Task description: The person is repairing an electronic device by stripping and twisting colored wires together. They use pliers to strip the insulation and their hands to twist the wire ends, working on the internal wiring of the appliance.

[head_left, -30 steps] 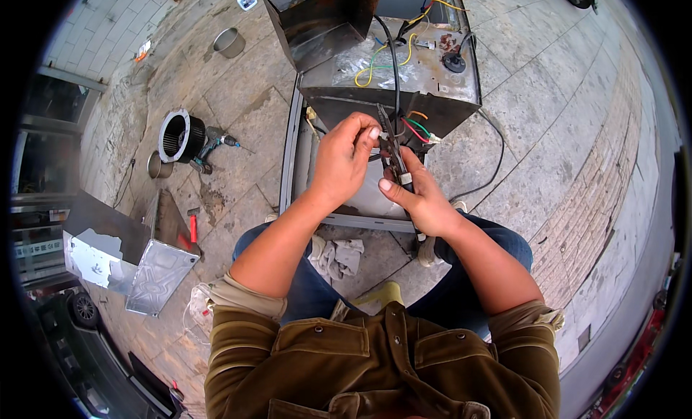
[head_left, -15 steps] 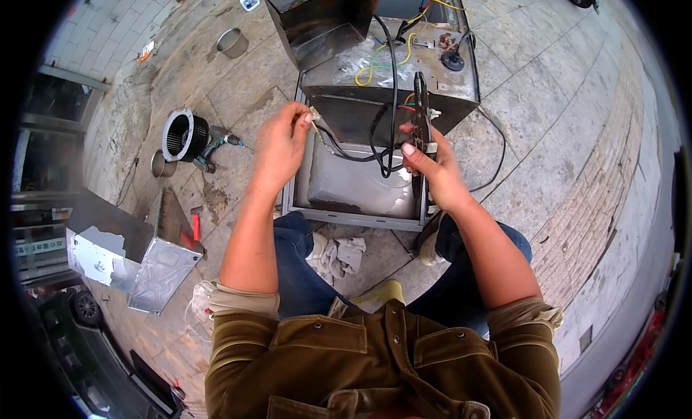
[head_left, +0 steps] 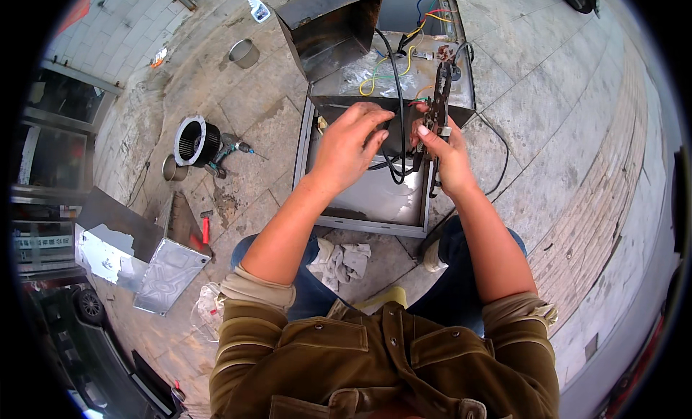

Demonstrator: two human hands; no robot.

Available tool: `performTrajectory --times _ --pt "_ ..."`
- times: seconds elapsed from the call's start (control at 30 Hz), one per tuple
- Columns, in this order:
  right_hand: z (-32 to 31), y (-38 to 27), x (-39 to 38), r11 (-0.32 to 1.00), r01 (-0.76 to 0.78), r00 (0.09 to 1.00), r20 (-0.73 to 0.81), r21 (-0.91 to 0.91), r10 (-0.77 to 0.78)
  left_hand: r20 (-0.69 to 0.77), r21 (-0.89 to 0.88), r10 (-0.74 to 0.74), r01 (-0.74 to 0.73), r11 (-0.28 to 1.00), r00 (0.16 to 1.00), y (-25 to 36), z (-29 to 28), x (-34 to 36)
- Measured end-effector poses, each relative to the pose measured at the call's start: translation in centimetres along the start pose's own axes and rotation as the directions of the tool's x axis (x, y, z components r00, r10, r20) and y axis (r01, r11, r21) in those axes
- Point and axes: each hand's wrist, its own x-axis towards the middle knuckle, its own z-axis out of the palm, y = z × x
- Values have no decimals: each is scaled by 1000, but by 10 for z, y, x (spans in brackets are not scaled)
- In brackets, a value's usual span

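- Black cylindrical blower wheel with pale metal rim: on paving, at 9 o'clock from the left hand.
- Red-handled hammer: on paving, at 8 o'clock from that hand.
- Left hand: thumb and fingers curved apart; contact with the black rubber-sheathed cable, just beside at 2 o'clock, cannot be determined.
- Shallow grey metal frame: below both hands, toward 6 o'clock.
- Right hand: clamped on a long dark-metal hand tool, which points toward 12 o'clock.
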Motion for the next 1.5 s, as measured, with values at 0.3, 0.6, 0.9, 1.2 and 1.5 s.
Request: performTrajectory --times 0.3,0.6,0.9,1.2,1.5 --pt "-8 -4 -5 985 117 986 135 -126 -100 -107 -46 23 -28 999 994 -17 60 43" --pt "-16 -24 -19 999 19 996 90 -50 -15 334 -858 -507 479 186 795 8 41 14" --pt "-21 -39 -24 972 -208 945 235 -109 229 382 -861 -422 483 161 822 -9 17 6" --pt "4 -16 -43 912 -349 876 271 -216 399 146 -686 -427 402 606 892 1 17 -5" --pt "10 -15 -43 922 -270 905 253 -278 341 109 -593 -448 420 687 887 15 15 -5"
